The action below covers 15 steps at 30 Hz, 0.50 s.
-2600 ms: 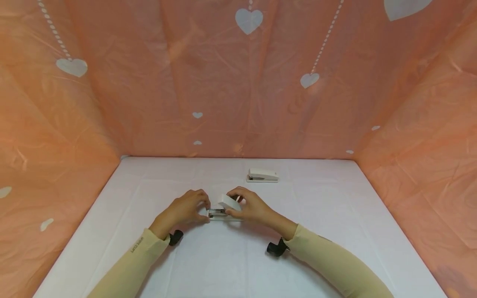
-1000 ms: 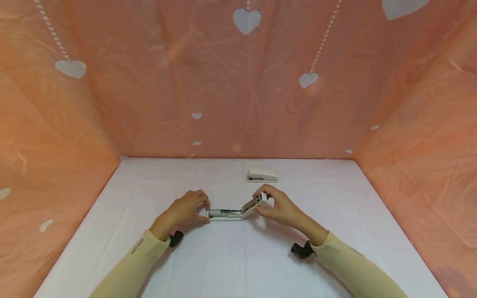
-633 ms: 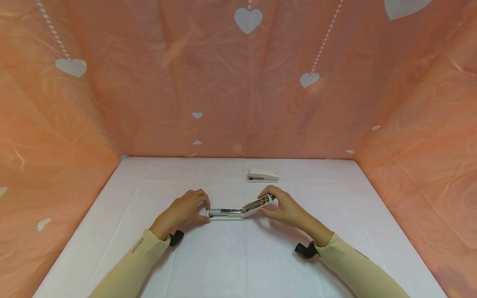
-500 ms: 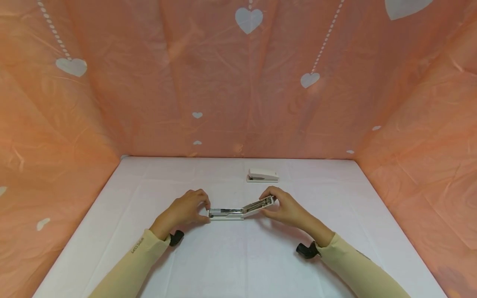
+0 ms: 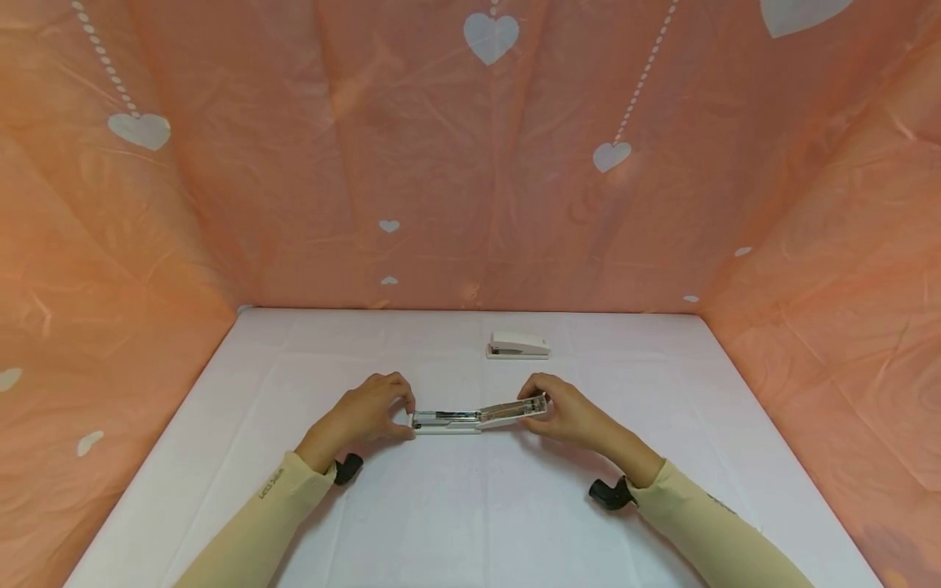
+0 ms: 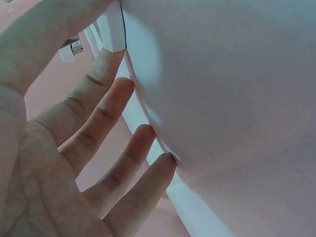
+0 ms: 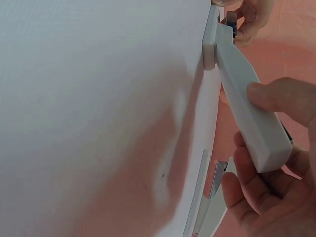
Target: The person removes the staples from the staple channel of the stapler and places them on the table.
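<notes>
A white stapler (image 5: 446, 428) lies on the white table with its top cover (image 5: 510, 412) swung far back to the right, baring the metal staple channel (image 5: 444, 417). My left hand (image 5: 369, 408) pinches the left end of the base between thumb and fingers. In the left wrist view its other fingertips (image 6: 165, 165) touch the tabletop. My right hand (image 5: 569, 415) grips the free end of the cover, thumb on one side and fingers on the other. The right wrist view shows the cover (image 7: 252, 106) raised off the table, sloping up from the hinge.
A second white stapler (image 5: 518, 346), closed, stands farther back on the table (image 5: 412, 506). Orange sheeting with white hearts (image 5: 491, 39) walls in the back and both sides. A black wrist camera (image 5: 612, 494) sits below the right cuff.
My right hand has swung the stapler's cover up and over to the right, and has lowered it further in the last half second. The left hand stays put on the base.
</notes>
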Available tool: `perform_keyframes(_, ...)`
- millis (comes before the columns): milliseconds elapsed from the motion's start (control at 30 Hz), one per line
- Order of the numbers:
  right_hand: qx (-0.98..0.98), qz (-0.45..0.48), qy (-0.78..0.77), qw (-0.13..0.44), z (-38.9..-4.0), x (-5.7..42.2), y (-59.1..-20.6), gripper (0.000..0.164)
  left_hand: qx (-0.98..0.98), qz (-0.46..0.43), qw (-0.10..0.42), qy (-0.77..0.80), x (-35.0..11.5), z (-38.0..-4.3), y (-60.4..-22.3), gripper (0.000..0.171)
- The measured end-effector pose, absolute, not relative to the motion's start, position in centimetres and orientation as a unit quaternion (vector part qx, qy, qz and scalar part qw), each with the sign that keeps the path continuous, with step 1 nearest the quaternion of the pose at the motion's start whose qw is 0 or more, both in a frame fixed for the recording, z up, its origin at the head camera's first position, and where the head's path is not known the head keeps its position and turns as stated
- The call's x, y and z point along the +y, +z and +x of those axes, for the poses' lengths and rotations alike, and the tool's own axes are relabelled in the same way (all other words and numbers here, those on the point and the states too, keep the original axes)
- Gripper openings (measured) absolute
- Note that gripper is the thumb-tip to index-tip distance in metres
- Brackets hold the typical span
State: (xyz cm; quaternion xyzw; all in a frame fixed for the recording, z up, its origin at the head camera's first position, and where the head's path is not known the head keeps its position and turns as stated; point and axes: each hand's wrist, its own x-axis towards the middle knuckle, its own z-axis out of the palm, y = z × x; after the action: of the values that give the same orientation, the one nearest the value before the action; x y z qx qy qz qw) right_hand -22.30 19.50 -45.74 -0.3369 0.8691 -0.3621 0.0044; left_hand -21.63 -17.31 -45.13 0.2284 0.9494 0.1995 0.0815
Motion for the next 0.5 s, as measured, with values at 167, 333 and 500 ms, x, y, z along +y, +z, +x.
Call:
perform_keyframes(167,0.877,-0.326,-0.352,0.021,-22.24,19.56,-45.79,0.028,0.949,0.229,0.082,0.202,-17.36,-21.61,-45.07,0.029)
perform_keyframes(333,0.876,-0.337,-0.344,0.020,-22.30,19.55,-45.65,0.028,0.948,0.229,0.082,0.205,-17.34,-21.59,-45.12,0.029)
perform_keyframes(500,0.865,-0.370,-0.340,0.001,-22.48,19.12,-45.45,0.035,0.948,0.232,0.077,0.203,-17.32,-21.62,-45.13,0.029)
